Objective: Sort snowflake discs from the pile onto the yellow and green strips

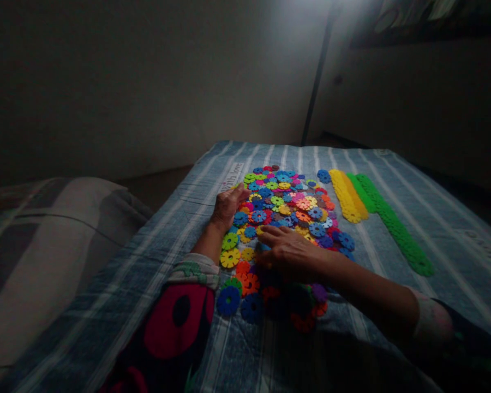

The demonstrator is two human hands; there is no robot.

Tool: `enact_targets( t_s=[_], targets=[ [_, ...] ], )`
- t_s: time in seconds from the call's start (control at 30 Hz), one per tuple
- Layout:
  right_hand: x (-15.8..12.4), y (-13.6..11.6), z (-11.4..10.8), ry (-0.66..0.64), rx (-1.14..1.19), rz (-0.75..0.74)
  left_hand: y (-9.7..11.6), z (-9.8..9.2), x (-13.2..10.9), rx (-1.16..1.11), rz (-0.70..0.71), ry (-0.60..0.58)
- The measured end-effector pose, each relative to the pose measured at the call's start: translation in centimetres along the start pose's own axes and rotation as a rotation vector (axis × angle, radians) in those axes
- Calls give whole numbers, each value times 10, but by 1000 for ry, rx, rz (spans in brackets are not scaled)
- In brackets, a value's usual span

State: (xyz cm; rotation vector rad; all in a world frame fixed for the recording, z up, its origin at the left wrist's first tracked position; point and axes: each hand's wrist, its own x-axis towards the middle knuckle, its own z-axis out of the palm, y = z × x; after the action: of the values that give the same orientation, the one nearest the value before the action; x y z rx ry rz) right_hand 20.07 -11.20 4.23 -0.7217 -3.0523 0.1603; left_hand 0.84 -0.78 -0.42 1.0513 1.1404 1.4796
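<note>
dim room w/ plain dark walls, light falling only on a bed cover [433,218]: blue-grey cloth, quilted look, pale stripes running lengthwise, some printed lettering near its far left edge.

left hand [228,206] rests on the cover at the left edge of the disc pile [288,204], knuckles up, fingers curled loosely twd the nearest pieces. can't tell whether it grips one. right hand [288,251] lies palm down on the near part of the pile, fingers stretched out flat & pointing left, touching discs underneath, nothing clasped in it. right forearm crosses in from the near right corner, shading the discs below it.

discs are flat, round, thin plastic w/ notched rims like little flowers or cogs, matte, mixed colours: blue, orange, yellow, green, pink, purple, red. they lie loose & overlapping around the cover's middle, stretching twd the far edge.

just right of the pile a yellow strip [347,195] of same-shape pieces lies as a long flat band, beside it a green strip [393,224], longer, angling twd the right edge.

left sleeve [180,316] is dark fabric w/ big pink-red rounded print & a pale patterned cuff. off the cover's left edge sits a soft grey bundle [45,245], pillow or folded blanket, w/ darker bands.
</note>
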Motion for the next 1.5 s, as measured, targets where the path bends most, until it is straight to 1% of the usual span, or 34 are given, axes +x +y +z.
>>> enact_targets(
  t_s=[0.1,0.2,0.27,0.33,0.4,0.47,0.5,0.57,0.6,0.67,0.73,0.8,0.93,1.13,1.3,1.4,1.5],
  targets=[
    [2,2,3,46,31,-6,1,1,-1,12,-3,0],
    [3,9,6,110,144,-12,3,2,-1,16,-7,-5],
    [0,17,4,177,260,0,5,2,0,17,-14,1],
    [-9,30,-2,271,369,41,6,2,1,23,-22,9],
    [-26,50,-10,385,436,121,6,1,1,32,-25,13],
    [-51,76,-19,478,450,241,6,0,3,40,-21,12],
    [-66,90,-22,511,439,314,5,-1,3,44,-17,10],
    [-98,118,-25,533,387,496,4,-2,4,55,-5,4],
    [-114,130,-26,539,337,594,4,-2,5,63,0,1],
    [-141,150,-23,481,227,775,3,-2,5,79,8,1],
    [-159,161,-18,410,143,889,3,-2,5,97,11,4],
    [-167,165,-12,354,100,944,2,-3,6,117,15,5],
    [-163,167,-1,295,80,980,-3,-5,10,183,43,-2],
    [-158,176,9,263,59,1009,-6,-9,11,279,56,-6],
    [-159,183,13,240,10,982,-7,-9,9,283,66,-19],
    [-157,182,15,251,1,962,-7,-9,9,272,57,-15],
    [-154,181,19,293,13,964,-5,-8,8,309,72,-17]
  ],
)
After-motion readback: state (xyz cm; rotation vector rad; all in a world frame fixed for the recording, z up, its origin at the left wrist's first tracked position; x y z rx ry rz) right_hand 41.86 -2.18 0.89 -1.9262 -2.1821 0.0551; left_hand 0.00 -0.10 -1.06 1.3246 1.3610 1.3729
